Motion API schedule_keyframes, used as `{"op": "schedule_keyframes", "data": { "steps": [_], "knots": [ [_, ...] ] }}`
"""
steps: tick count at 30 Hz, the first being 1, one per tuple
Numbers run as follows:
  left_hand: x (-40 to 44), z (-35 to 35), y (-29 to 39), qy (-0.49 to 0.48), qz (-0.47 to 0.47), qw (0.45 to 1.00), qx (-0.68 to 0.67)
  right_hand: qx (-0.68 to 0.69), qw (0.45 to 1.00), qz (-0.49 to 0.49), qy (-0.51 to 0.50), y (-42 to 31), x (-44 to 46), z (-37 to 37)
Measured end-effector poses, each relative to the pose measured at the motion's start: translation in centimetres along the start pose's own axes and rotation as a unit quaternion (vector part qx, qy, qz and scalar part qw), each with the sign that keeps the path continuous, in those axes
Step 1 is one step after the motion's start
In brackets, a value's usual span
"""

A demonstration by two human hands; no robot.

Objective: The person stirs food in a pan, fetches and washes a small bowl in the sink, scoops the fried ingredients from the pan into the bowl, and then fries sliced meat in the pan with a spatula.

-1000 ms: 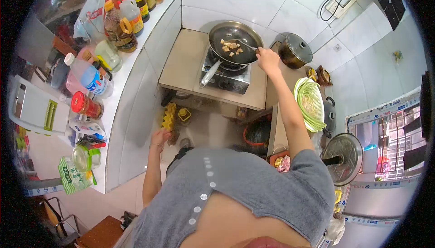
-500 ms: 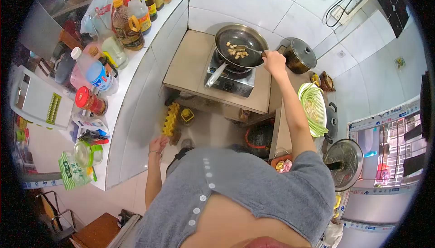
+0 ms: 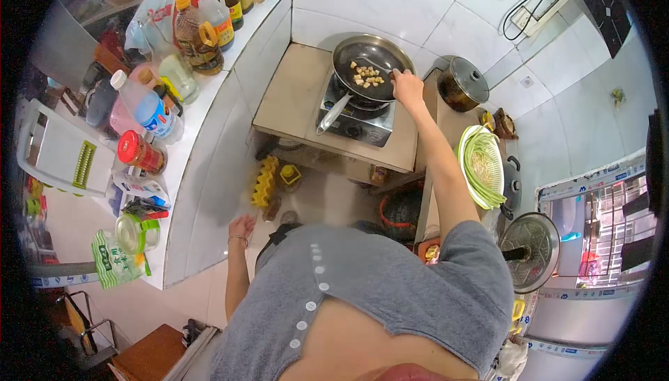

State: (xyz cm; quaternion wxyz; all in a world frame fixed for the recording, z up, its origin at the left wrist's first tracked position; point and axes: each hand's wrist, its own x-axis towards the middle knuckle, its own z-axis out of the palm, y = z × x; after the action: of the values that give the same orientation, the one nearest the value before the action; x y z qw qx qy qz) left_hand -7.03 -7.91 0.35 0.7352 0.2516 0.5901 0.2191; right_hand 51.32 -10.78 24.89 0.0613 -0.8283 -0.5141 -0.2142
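Observation:
A dark frying pan (image 3: 373,88) with a pale handle (image 3: 334,113) rests on a portable stove (image 3: 354,127). Small light-brown cubes of food (image 3: 367,76) lie in the middle of the pan. Closed around the handle of a metal spatula (image 3: 376,65), my right hand (image 3: 407,88) is over the pan's right rim, and the spatula's head reaches into the pan beside the cubes. My left hand (image 3: 242,227) hangs low at my left side, below the counter, with its fingers loosely apart and nothing visible in it.
A lidded pot (image 3: 463,84) stands right of the stove. Green long beans (image 3: 478,170) lie in a white basket (image 3: 499,176). Sauce bottles (image 3: 198,36) and jars line the left ledge (image 3: 182,172). Below the counter are a yellow egg tray (image 3: 264,182) and a red-rimmed basin (image 3: 401,212).
The view has shifted slightly. My right hand has moved the spatula within the pan, and the cubes lie in a different arrangement. My left hand has drifted a little lower, away from the egg tray.

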Motion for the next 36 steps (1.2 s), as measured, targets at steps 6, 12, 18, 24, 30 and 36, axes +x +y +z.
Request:
{"op": "schedule_keyframes", "data": {
  "steps": [6, 12, 18, 24, 30, 36],
  "knots": [
    [-0.3, -2.0, -1.8, 0.037, -0.001, 0.999, -0.010, 0.007, 0.998, 0.051, -0.034, 1.2, -1.7, -1.5],
    [-3.2, -5.9, -7.2, 0.083, 0.029, 0.996, 0.004, 0.007, 0.995, 0.090, -0.039, 0.4, -4.3, -0.6],
    [-9.3, -12.4, -16.6, 0.189, -0.047, 0.980, -0.034, 0.083, 0.977, 0.193, -0.034, -2.0, -8.7, 2.8],
    [-16.5, -17.6, -20.8, 0.212, -0.084, 0.971, 0.076, 0.198, 0.956, 0.202, -0.074, -3.1, -11.3, 1.9],
    [-15.9, -25.8, -25.1, 0.252, -0.012, 0.966, 0.045, 0.240, 0.947, 0.022, -0.212, -21.4, -16.0, -9.7],
    [-24.8, -32.4, -15.7, 0.183, 0.184, 0.965, 0.035, 0.357, 0.566, -0.613, -0.420, -49.3, -37.6, -8.4]
  ]
}}
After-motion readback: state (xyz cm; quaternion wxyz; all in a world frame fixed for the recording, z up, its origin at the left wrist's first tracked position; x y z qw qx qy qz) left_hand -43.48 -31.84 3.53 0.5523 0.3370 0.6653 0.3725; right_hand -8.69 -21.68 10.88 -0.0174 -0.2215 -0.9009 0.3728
